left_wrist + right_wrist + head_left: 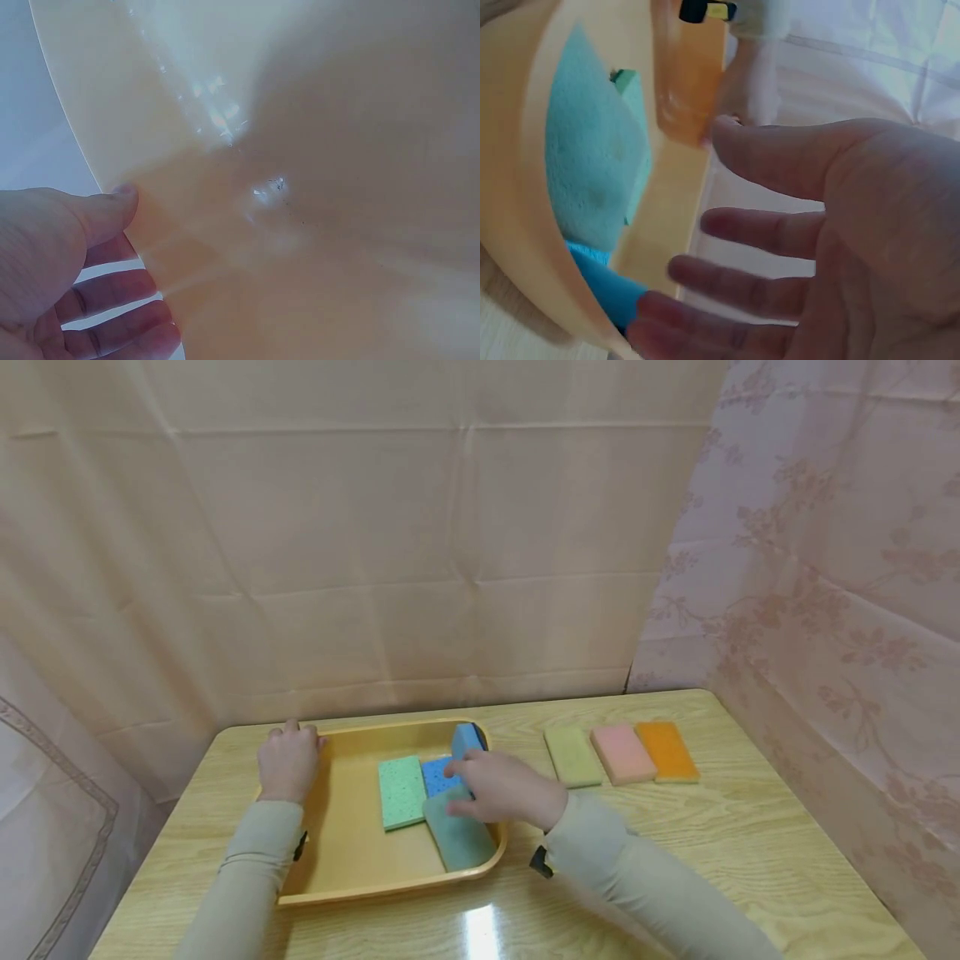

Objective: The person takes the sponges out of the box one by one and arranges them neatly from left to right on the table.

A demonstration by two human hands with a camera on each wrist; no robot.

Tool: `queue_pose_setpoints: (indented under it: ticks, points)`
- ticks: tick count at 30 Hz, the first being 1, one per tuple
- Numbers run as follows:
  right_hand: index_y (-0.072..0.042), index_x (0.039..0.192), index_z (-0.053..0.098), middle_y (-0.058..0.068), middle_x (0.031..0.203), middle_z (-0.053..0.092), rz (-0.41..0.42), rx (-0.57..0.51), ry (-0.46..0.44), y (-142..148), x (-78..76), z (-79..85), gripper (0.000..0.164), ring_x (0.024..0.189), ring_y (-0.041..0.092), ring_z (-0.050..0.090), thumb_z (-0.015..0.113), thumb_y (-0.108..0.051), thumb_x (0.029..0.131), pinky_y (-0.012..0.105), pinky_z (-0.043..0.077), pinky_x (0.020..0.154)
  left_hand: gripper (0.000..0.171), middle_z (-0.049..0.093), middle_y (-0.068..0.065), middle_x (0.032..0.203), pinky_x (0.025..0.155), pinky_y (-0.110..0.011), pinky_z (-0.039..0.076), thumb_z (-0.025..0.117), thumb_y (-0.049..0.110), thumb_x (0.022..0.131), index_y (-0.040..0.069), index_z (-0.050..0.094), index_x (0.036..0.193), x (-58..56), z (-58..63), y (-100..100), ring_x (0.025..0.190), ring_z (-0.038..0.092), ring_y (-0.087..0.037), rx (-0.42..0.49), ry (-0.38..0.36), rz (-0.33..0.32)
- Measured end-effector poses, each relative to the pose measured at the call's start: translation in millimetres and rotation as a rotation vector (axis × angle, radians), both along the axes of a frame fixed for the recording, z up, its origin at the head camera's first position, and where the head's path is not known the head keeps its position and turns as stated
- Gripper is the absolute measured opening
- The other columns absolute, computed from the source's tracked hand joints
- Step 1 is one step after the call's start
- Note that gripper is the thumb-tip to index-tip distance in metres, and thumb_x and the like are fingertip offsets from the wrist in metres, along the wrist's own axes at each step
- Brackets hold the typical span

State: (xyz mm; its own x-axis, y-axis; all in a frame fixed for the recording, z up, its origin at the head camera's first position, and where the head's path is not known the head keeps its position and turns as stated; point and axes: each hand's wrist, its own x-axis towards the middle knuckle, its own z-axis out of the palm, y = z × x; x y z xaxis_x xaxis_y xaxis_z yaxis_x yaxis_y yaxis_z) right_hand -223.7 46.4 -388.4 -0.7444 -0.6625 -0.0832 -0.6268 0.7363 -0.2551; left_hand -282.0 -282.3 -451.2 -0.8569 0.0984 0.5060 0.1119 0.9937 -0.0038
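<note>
- Your left hand (288, 764) grips the yellow plastic tray (348, 827).
- Your right hand (510, 789), fingers spread, holds nothing.
- Blue, dark-backed rectangular foam sponge (466, 740): likely light, soft; pinch its sides.

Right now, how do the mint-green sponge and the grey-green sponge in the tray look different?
The mint-green sponge is speckled; the grey-green sponge looks plain. In the head view, the right hand partly covers the grey-green sponge, but not the mint-green sponge. Both are rectangular and inside the tray.
</note>
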Motion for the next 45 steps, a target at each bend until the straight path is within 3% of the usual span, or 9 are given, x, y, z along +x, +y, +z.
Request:
queue_pose_setpoints:
  ticks: [4,6,9,13,26,32,36,45]
  points:
    - [-0.01,0.127,0.069,0.004,0.108,0.069,-0.04,0.099,-0.004,-8.3,4.8,-1.7,0.05,0.094,0.018,0.064,0.072,-0.047,0.093,0.036,0.056,0.075,0.026,0.062,-0.028,0.081,0.049,-0.055,0.051,0.079,0.017,0.089,-0.008,0.071,0.086,-0.5,-0.3,-0.7,0.061,0.059,-0.042,0.006,-0.002,0.003]
    - [-0.009,0.111,0.072,0.0,0.09,0.066,-0.064,0.136,-0.004,-11.6,6.5,-2.9,0.046,0.079,0.014,0.059,0.074,-0.049,0.091,0.032,0.052,0.064,0.026,0.062,-0.028,0.08,0.049,-0.055,0.051,0.079,0.017,0.089,-0.008,0.07,0.086,-0.8,-0.8,-1.0,0.061,0.059,-0.042,0.004,0.004,0.002]
    - [-0.011,0.079,0.065,-0.005,0.066,0.048,-0.096,0.177,-0.033,-16.4,9.3,-3.3,0.042,0.06,0.01,0.044,0.076,-0.05,0.088,0.026,0.04,0.052,0.027,0.063,-0.027,0.08,0.049,-0.054,0.051,0.079,0.017,0.089,-0.008,0.07,0.085,-1.1,-0.8,-1.0,0.06,0.059,-0.042,-0.003,0.009,0.003]
    - [-0.016,0.063,0.052,-0.006,0.06,0.04,-0.145,0.224,-0.101,-23.4,14.4,-2.8,0.05,0.054,0.009,0.037,0.078,-0.053,0.085,0.025,0.033,0.049,0.027,0.063,-0.028,0.081,0.049,-0.054,0.051,0.079,0.017,0.089,-0.008,0.07,0.086,-0.8,-0.6,-0.6,0.06,0.059,-0.042,-0.005,0.0,0.006]
    - [-0.017,0.063,0.049,-0.006,0.062,0.044,-0.113,0.307,-0.096,-35.9,17.4,-12.9,0.051,0.057,0.009,0.042,0.08,-0.054,0.083,0.025,0.036,0.05,0.027,0.062,-0.027,0.081,0.047,-0.054,0.05,0.078,0.017,0.09,-0.008,0.07,0.085,-0.5,0.1,0.3,0.06,0.058,-0.042,0.003,-0.015,0.015]
    - [-0.014,0.078,0.066,-0.005,0.07,0.053,-0.146,0.328,-0.125,-43.0,17.3,-14.7,0.05,0.065,0.012,0.049,0.078,-0.062,0.08,0.027,0.042,0.058,0.028,0.062,-0.028,0.082,0.049,-0.054,0.051,0.078,0.018,0.09,-0.008,0.07,0.085,-0.9,0.8,0.2,0.062,0.059,-0.043,-0.006,-0.015,0.015]
    - [-0.013,0.08,0.069,-0.003,0.074,0.058,-0.177,0.348,-0.147,-47.4,19.0,-14.5,0.055,0.068,0.013,0.052,0.076,-0.068,0.077,0.028,0.045,0.06,0.027,0.063,-0.028,0.082,0.05,-0.054,0.051,0.079,0.018,0.089,-0.008,0.07,0.085,-0.6,1.5,0.5,0.062,0.06,-0.043,-0.01,-0.01,0.012]
    - [-0.012,0.087,0.073,-0.004,0.083,0.06,-0.16,0.475,-0.079,-53.9,19.9,-19.0,0.054,0.074,0.011,0.053,0.08,-0.064,0.076,0.028,0.05,0.062,0.027,0.063,-0.029,0.082,0.049,-0.054,0.051,0.079,0.018,0.089,-0.008,0.071,0.086,0.5,2.4,1.1,0.062,0.059,-0.043,-0.006,-0.014,0.012]
